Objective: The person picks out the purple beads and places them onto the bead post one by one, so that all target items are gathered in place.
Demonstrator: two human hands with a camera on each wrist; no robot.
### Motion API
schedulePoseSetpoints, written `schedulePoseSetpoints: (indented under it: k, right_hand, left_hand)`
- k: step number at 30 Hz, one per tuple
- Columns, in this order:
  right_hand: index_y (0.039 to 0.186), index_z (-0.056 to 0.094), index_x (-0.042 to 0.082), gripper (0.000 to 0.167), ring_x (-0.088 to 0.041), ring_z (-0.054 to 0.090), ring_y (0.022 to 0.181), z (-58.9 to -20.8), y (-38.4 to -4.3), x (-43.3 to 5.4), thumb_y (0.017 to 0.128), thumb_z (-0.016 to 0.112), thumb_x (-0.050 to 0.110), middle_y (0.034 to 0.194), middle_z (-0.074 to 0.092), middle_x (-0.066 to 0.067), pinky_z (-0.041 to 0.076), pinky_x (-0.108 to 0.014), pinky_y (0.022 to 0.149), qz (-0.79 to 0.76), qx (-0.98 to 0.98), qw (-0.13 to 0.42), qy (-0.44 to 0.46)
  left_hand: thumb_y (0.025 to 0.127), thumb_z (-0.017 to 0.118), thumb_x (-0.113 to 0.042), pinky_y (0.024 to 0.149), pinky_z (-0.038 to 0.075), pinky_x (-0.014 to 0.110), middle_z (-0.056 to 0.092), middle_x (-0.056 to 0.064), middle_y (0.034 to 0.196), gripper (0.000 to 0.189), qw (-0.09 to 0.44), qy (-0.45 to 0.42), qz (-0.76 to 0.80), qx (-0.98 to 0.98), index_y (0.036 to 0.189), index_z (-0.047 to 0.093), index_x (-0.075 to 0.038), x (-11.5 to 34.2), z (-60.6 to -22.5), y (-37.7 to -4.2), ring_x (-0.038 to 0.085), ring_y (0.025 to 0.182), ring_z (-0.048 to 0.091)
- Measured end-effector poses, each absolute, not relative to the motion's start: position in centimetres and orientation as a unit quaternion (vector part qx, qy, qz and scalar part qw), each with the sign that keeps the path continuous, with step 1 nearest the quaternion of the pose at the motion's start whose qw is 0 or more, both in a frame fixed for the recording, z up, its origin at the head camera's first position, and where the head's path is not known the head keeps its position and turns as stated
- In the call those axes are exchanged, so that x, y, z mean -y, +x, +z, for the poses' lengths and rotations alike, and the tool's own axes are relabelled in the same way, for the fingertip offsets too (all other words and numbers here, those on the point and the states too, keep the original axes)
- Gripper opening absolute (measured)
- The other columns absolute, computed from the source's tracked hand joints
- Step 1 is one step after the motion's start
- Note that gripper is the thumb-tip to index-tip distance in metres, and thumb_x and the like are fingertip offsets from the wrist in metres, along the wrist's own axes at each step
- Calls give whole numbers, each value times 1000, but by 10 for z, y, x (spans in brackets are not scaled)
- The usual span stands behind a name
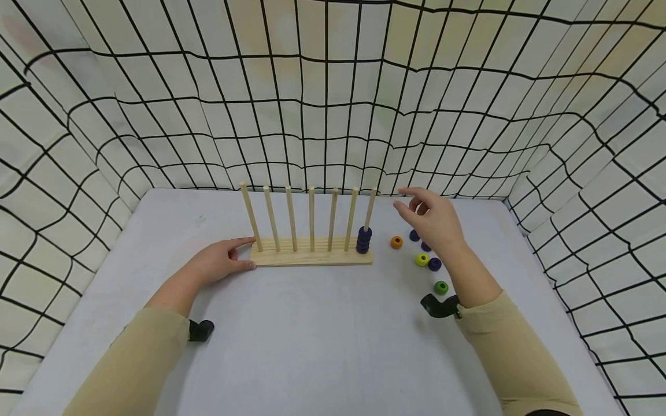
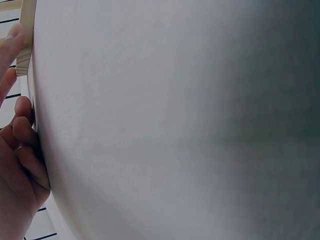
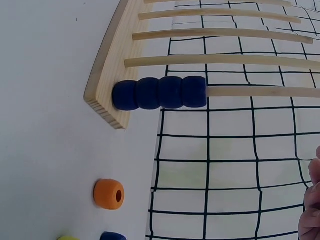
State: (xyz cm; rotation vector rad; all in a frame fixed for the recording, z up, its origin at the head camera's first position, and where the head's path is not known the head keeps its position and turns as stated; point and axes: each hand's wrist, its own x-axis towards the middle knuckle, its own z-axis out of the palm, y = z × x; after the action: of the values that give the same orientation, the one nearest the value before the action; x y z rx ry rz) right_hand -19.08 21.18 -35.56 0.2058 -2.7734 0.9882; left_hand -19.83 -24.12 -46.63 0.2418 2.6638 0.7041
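Observation:
A wooden peg rack (image 1: 312,259) with a row of upright dowels stands on the table. At its left end my left hand (image 1: 221,261) grips the base, thumb at the front corner and index finger at the back. In the left wrist view the thumb lies against the base end (image 2: 25,52), and the other fingers are folded on the table. Several dark blue beads (image 3: 159,93) are stacked on the rightmost dowel (image 1: 370,209). My right hand (image 1: 434,219) hovers to the right of that dowel, fingers loosely bent, holding nothing visible; the right wrist view shows only its fingertips.
Right of the rack lie loose beads: an orange bead (image 1: 396,242), a yellow bead (image 1: 422,260), a green bead (image 1: 441,288) and several dark blue beads (image 1: 434,264), some partly behind the right hand. Black grid netting (image 1: 328,121) encloses the white table (image 1: 312,341) at the back and sides.

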Motion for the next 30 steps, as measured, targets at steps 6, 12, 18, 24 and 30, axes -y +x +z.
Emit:
schedulePoseSetpoints:
  k: [6,12,18,24,30]
  right_hand:
    - [130,65,23,43,-20,49,84,-358,-189,-218,95,63,48,92,58,-2,42,-36,65,332,937,94,61]
    - [132,64,21,45,-21,50,84,-360,-187,-225,95,63,47,92,59,-2,42,-36,66,325,940,88,58]
    - [131,64,21,44,-21,49,83,-363,-184,-233,95,63,47,92,58,-3,41,-37,65,320,942,83,55]
    - [129,65,20,41,-21,48,84,-368,-182,-243,96,64,44,92,58,-3,41,-37,65,316,944,82,51]
    - [130,65,20,44,-21,48,84,-372,-180,-251,96,61,48,93,58,-3,41,-37,65,309,947,73,52]
  left_hand:
    - [85,72,-55,65,33,35,48,5,84,81,184,90,253,-946,152,42,-20,242,-467,-198,20,72,43]
    - [86,72,-53,65,33,35,49,4,83,80,181,94,255,-945,152,42,-20,242,-466,-197,20,71,43]
    - [86,72,-54,65,34,35,49,5,84,80,182,92,255,-945,152,42,-19,242,-466,-197,20,72,43]
    - [86,72,-54,65,33,35,49,5,84,80,185,90,254,-945,152,42,-20,241,-465,-197,20,72,43]
    - [86,72,-54,65,33,35,49,5,84,80,186,91,253,-945,152,42,-20,241,-466,-197,20,72,43]
